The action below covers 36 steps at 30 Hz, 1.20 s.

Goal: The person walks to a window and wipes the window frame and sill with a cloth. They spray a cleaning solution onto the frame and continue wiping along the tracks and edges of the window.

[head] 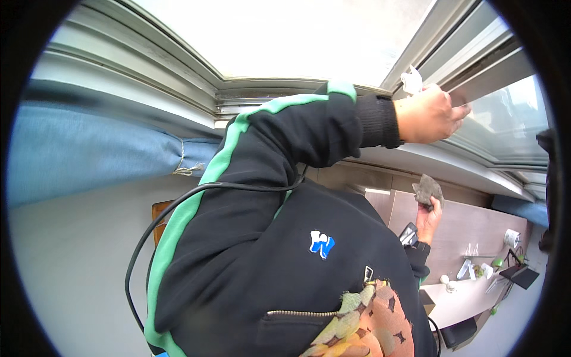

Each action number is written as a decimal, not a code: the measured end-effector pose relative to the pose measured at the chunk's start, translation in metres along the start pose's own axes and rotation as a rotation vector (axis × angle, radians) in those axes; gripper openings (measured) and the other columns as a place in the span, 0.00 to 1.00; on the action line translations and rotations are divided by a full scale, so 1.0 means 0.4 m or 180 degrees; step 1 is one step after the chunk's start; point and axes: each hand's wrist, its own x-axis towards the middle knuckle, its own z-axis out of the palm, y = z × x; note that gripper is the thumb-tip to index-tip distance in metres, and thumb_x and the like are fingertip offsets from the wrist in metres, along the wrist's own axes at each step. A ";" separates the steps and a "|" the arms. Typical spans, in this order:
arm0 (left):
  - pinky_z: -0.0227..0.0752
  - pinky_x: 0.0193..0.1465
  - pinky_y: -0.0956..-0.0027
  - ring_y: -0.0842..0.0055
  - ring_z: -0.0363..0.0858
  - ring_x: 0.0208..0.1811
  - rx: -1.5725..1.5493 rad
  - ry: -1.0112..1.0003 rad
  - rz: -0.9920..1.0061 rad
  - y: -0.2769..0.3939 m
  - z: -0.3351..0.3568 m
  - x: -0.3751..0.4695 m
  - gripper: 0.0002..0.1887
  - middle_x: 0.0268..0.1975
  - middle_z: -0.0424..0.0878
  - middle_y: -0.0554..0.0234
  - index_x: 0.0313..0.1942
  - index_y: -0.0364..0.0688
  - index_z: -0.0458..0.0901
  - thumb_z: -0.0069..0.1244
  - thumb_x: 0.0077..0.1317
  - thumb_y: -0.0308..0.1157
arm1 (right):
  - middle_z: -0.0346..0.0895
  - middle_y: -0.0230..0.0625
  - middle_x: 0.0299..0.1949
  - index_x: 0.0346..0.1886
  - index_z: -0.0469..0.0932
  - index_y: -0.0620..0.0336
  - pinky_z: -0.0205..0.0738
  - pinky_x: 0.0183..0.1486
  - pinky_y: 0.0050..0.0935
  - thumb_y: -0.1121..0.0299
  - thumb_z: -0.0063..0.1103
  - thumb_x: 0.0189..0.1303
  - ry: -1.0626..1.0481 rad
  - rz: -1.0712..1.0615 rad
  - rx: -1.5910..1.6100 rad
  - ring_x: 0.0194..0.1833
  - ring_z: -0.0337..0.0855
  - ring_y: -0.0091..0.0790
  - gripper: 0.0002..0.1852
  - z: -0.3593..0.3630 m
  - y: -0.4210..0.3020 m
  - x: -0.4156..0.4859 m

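Observation:
My left hand [424,115] is raised at the sliding window's frame [484,67], its back towards me. A crumpled white tissue or cloth [412,81] sticks out past its far side, and one finger extends towards the frame. Whether that fingertip touches the frame, I cannot tell. Lower down on the right, my right hand [429,219] grips a crumpled grey rag [428,192], held away from the window. A dark device [407,234] sits at the right wrist. Bright window glass [308,40] lies beyond my left forearm.
A blue curtain [93,149] is tied with cord at left. Window track rails [250,103] run under the left sleeve. A black cable [147,250] loops across my sleeve. At right, a desk [473,301] bears small items, with a black chair [459,332] beside it.

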 end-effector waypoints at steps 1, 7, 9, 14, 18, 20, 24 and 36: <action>0.73 0.25 0.68 0.77 0.80 0.31 0.0211 -0.0125 0.0028 -0.005 0.000 0.002 0.24 0.59 0.77 0.62 0.59 0.45 0.78 0.51 0.61 0.37 | 0.77 0.39 0.54 0.57 0.73 0.65 0.74 0.57 0.44 0.75 0.55 0.58 0.0009 0.0004 -0.0023 0.54 0.78 0.40 0.22 -0.004 -0.005 -0.003; 0.70 0.21 0.70 0.77 0.78 0.24 0.0353 -0.0478 0.0202 -0.012 0.040 -0.007 0.23 0.27 0.79 0.65 0.56 0.34 0.76 0.50 0.62 0.35 | 0.77 0.40 0.54 0.57 0.73 0.65 0.75 0.56 0.43 0.75 0.55 0.58 0.0074 -0.0141 -0.0023 0.54 0.78 0.39 0.21 -0.042 -0.022 0.008; 0.72 0.22 0.73 0.78 0.79 0.25 0.0424 0.0135 0.0427 -0.018 0.081 -0.034 0.22 0.37 0.81 0.64 0.56 0.34 0.76 0.50 0.61 0.32 | 0.77 0.40 0.53 0.56 0.74 0.66 0.75 0.55 0.43 0.75 0.56 0.58 0.0098 -0.0263 0.0057 0.53 0.78 0.38 0.21 -0.058 -0.014 0.017; 0.76 0.26 0.73 0.81 0.81 0.25 0.0189 0.0420 0.0304 -0.035 0.153 -0.068 0.23 0.56 0.80 0.61 0.59 0.34 0.74 0.49 0.61 0.28 | 0.77 0.40 0.49 0.53 0.74 0.65 0.78 0.51 0.37 0.76 0.56 0.57 0.0381 -0.0295 0.0132 0.49 0.79 0.37 0.19 -0.082 0.009 0.033; 0.75 0.32 0.73 0.78 0.78 0.29 -0.0139 0.0286 0.0225 -0.061 0.151 -0.084 0.26 0.61 0.76 0.60 0.62 0.41 0.73 0.49 0.61 0.26 | 0.77 0.40 0.51 0.53 0.75 0.66 0.79 0.52 0.38 0.76 0.54 0.58 0.0394 -0.0209 0.0189 0.50 0.80 0.38 0.18 -0.080 0.017 0.030; 0.76 0.34 0.72 0.77 0.78 0.36 -0.0047 0.0033 0.0231 -0.068 0.125 -0.092 0.29 0.61 0.75 0.64 0.65 0.48 0.71 0.50 0.61 0.26 | 0.77 0.41 0.50 0.54 0.74 0.67 0.79 0.50 0.38 0.76 0.54 0.58 0.0417 -0.0123 0.0203 0.49 0.80 0.38 0.18 -0.069 0.016 0.028; 0.77 0.38 0.70 0.74 0.77 0.38 -0.0413 -0.0100 0.0529 -0.075 0.041 -0.153 0.37 0.67 0.68 0.62 0.73 0.61 0.59 0.49 0.64 0.25 | 0.77 0.41 0.50 0.54 0.74 0.67 0.80 0.50 0.37 0.76 0.53 0.58 0.0123 -0.0128 0.0161 0.48 0.81 0.38 0.19 -0.030 0.007 0.029; 0.77 0.40 0.62 0.65 0.80 0.40 -0.1863 -0.1377 -0.1600 0.169 -0.132 -0.632 0.25 0.35 0.78 0.65 0.49 0.49 0.82 0.59 0.45 0.28 | 0.78 0.36 0.47 0.52 0.75 0.60 0.77 0.48 0.35 0.74 0.57 0.58 -0.0447 0.0328 -0.0137 0.48 0.79 0.34 0.17 0.104 -0.050 0.005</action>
